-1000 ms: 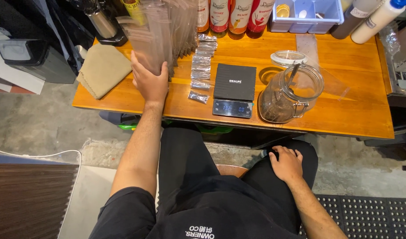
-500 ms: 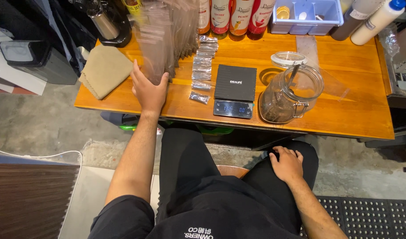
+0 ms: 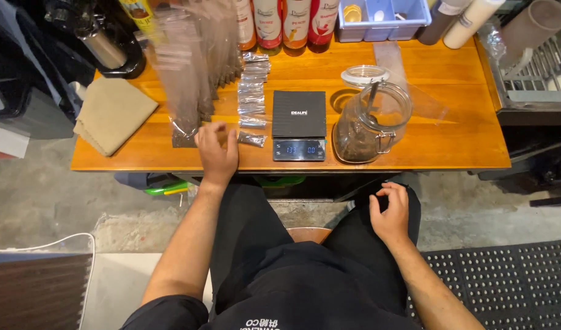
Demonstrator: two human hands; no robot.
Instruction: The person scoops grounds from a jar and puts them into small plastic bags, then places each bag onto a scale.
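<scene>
I sit at a wooden table [image 3: 451, 143]. My left hand [image 3: 218, 151] hovers at the front edge with fingers apart, just right of the bottom of a long clear bag [image 3: 181, 91] that holds dark grains. The bag is blurred and leans against a stack of similar bags [image 3: 218, 55]. A small sealed packet [image 3: 251, 139] lies by my fingertips, at the end of a row of packets [image 3: 253, 85]. My right hand [image 3: 390, 212] rests on my right thigh, fingers loosely curled, holding nothing.
A black digital scale [image 3: 298, 122] sits mid-table beside an open glass jar [image 3: 371, 122] of dark grains, its lid [image 3: 364, 74] behind. A beige cloth [image 3: 112, 113] lies left. Bottles [image 3: 283, 21] and a blue tray [image 3: 384, 15] line the back; a metal rack [image 3: 531, 73] stands right.
My left hand has drawn back from the stack of bags toward the table's front edge and let go. One long bag now tilts, blurred. My right hand stays on my thigh.
</scene>
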